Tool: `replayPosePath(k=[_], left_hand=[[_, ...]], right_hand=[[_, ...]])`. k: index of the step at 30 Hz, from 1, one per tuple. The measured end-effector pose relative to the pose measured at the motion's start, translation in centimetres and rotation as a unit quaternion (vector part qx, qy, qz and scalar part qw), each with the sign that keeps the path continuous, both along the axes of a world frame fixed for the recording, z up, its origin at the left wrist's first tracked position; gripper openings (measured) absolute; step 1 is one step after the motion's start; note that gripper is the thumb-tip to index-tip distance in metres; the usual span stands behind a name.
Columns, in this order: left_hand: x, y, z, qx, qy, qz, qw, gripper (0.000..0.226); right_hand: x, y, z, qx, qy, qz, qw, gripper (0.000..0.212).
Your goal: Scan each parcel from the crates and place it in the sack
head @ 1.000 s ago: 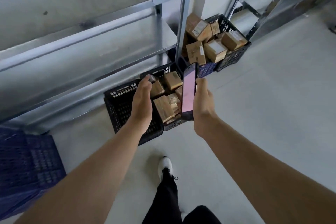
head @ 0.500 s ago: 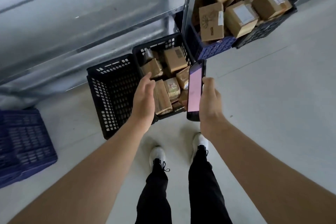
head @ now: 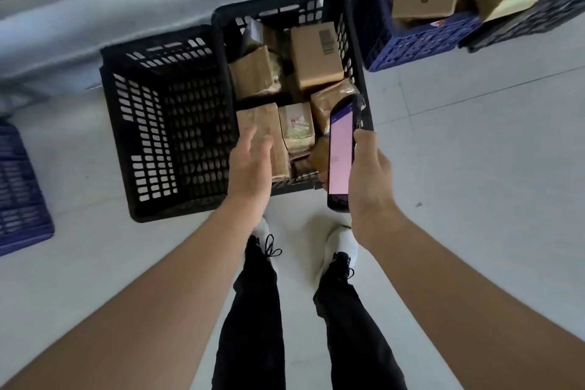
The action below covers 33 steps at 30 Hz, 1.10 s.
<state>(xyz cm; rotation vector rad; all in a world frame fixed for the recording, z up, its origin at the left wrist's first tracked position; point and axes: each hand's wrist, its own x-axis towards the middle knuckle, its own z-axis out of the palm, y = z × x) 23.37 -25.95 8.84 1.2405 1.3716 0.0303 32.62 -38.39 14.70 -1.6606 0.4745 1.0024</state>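
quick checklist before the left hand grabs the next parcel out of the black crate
1. Left hand free: ok. It is open and holds nothing, over the long parcel at the crate's near left.
2. Scanner ready: ok. The right hand grips the handheld scanner, and its screen is lit pink.
3. Parcels left to scan: ok. Several lie in the black crate.
4. Label on the long parcel facing up: cannot tell. No label shows on the part in view.
5. Sack within reach: cannot tell. It is not in view.
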Motion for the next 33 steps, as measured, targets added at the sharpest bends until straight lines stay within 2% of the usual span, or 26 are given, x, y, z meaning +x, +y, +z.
replayPosePath(k=[5,8,12,16,20,29,33], left_hand=[[-0.1,0.3,-7.3,0.044,0.04,-0.048,0.997,0.068],[-1.0,0.3,-11.4,0.072,0.115,-0.089,0.987,0.074],[-1.9,-0.5,-14.4,0.123,0.245,-0.182,0.944,0.075],[-2.4,-0.9,-15.1,0.145,0.294,-0.239,0.914,0.09],[-2.4,-1.8,-15.8,0.168,0.307,-0.262,0.899,0.102],[0.1,-0.5,-15.3,0.174,0.294,-0.175,0.923,0.118],[-0.8,-0.1,-13.6,0.181,0.24,-0.119,0.946,0.125]], right_hand=[[-0.3,0.5,-5.1,-0.025,0.025,0.0,0.999,0.048],[-0.7,0.4,-7.7,-0.034,0.035,-0.007,0.999,0.048],[-1.6,0.0,-10.5,-0.058,0.05,-0.016,0.997,0.049],[-2.2,-0.3,-11.7,-0.075,0.066,-0.016,0.995,0.045],[-2.3,-0.7,-11.9,-0.083,0.061,-0.009,0.995,0.043],[-1.2,-1.8,-11.2,-0.07,0.045,-0.006,0.997,0.04],[-1.2,-2.1,-10.8,-0.074,0.054,-0.027,0.995,0.039]])
